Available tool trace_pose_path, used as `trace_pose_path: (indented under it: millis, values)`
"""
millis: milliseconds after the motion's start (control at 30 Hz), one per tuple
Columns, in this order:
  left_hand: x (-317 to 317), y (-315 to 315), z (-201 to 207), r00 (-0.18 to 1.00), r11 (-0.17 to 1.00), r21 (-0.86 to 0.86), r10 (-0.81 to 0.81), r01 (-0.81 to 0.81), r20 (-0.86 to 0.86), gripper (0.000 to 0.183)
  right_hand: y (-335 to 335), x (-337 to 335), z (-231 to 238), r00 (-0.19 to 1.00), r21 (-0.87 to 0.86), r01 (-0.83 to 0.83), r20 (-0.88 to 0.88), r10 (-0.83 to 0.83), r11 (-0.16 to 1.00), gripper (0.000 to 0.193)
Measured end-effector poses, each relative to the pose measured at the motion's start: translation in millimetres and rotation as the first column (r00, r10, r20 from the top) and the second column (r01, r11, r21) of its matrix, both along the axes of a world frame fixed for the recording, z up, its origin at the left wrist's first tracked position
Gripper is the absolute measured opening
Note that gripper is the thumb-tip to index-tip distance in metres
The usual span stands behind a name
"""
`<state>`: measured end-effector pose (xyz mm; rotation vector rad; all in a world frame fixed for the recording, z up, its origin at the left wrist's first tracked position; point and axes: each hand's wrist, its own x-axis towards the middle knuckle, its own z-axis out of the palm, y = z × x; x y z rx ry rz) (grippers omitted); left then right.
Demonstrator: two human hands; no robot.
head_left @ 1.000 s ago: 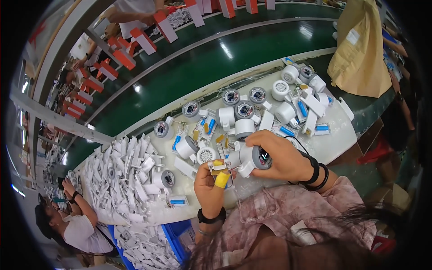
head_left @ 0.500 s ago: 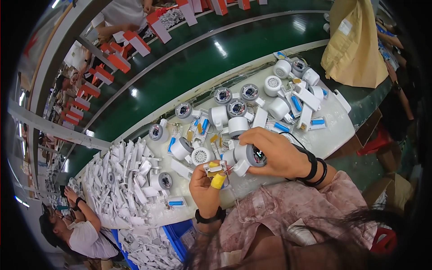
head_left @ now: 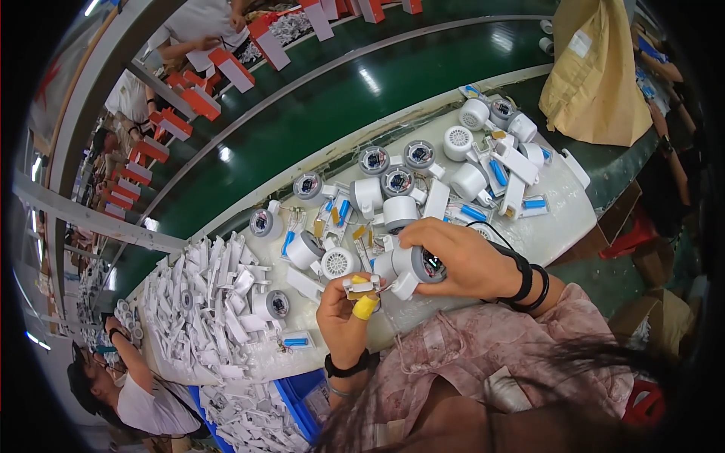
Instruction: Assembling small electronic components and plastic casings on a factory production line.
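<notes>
My right hand [head_left: 472, 260] is wrapped round a white fan housing [head_left: 387, 266] with a grey rim and a dark circuit board showing in its end. Pinched in my left hand [head_left: 343, 325], which has yellow wrapping on its fingertips, is a small white plastic handle part [head_left: 361, 286]. Thin wires seem to join this part to the housing. Just beyond my hands lie more white fan housings [head_left: 398, 181], some with the grille up [head_left: 337, 262] and others showing their circuit boards. Blue battery cells [head_left: 498, 174] in white handle pieces lie among them.
A large pile of white plastic handle shells [head_left: 215, 302] covers the table's left part. Below it stands a blue bin [head_left: 298, 396] of similar pieces. A brown paper sack [head_left: 596, 83] is at the far right. Beyond runs a green conveyor [head_left: 332, 98], with other people [head_left: 143, 392] around.
Both hands keep their holds and have shifted only slightly; the housing and the handle part are tilted a little differently. At the left, a co-worker's arm has moved.
</notes>
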<state>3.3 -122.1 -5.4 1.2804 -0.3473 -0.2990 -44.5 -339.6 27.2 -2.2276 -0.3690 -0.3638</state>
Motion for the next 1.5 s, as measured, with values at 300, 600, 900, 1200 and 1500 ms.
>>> trace_pose_path:
  millis: [300,600,900,1200,1500]
  values:
    - [6,2,-3,0.999,1.000,0.020,-0.008,0.008,-0.038,0.022,-1,3,-1,1.000,0.005,-0.002,0.006,0.002,1.000,0.055]
    - [7,-3,-7,0.999,0.998,-0.064,-0.001,-0.001,-0.039,0.026,-4,4,-5,1.000,-0.006,-0.003,-0.019,0.003,1.000,0.057]
    - [15,-5,6,0.991,0.991,-0.134,-0.013,-0.005,-0.131,0.020,-13,2,0,0.981,0.136,-0.172,-0.069,0.183,0.976,0.077]
    - [13,-12,7,0.966,0.952,0.267,-0.196,0.146,0.168,0.029,-17,11,13,0.943,0.667,-0.012,-0.241,0.231,0.745,0.071]
    - [9,-16,2,0.961,0.948,0.266,-0.224,0.176,0.164,0.034,-34,20,26,0.869,0.604,-0.318,-0.122,0.480,0.731,0.090]
